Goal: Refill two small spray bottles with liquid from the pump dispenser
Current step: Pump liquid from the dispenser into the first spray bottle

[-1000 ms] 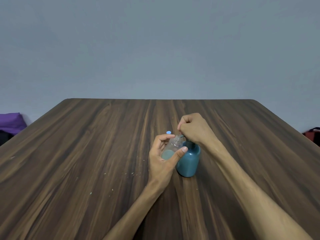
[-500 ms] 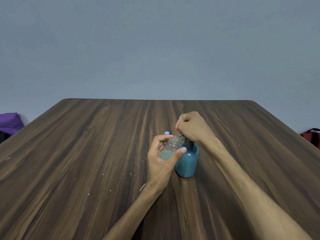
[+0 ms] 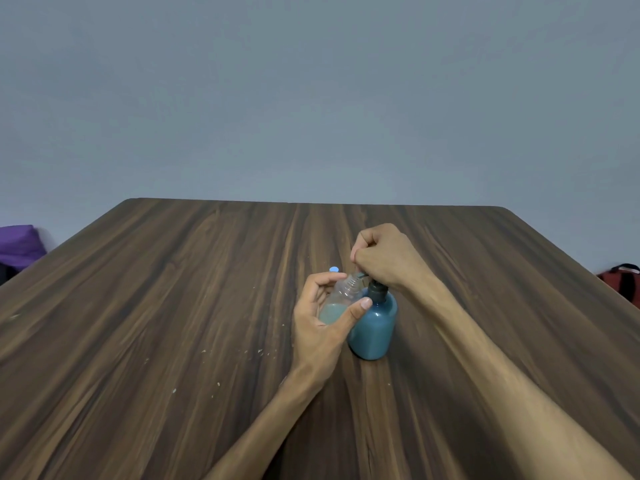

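Note:
A teal pump dispenser [image 3: 374, 327] stands on the wooden table [image 3: 173, 306] right of centre. My right hand [image 3: 384, 259] sits curled over its dark pump head, with the spout poking out toward the left. My left hand [image 3: 322, 317] grips a small clear spray bottle [image 3: 341, 299], tilted, its open threaded neck right at the spout. Pale greenish liquid fills the bottle's lower part. A small light-blue cap [image 3: 334, 269] lies on the table just behind my left hand. A second spray bottle is not visible.
A purple object [image 3: 19, 242] lies beyond the table's left edge and a red-and-black bag [image 3: 621, 280] beyond the right edge. Small pale specks dot the wood near the middle. A grey wall rises behind the far edge.
My right hand has risen slightly, and more of the dispenser's dark collar shows. My left hand keeps the clear bottle at the spout.

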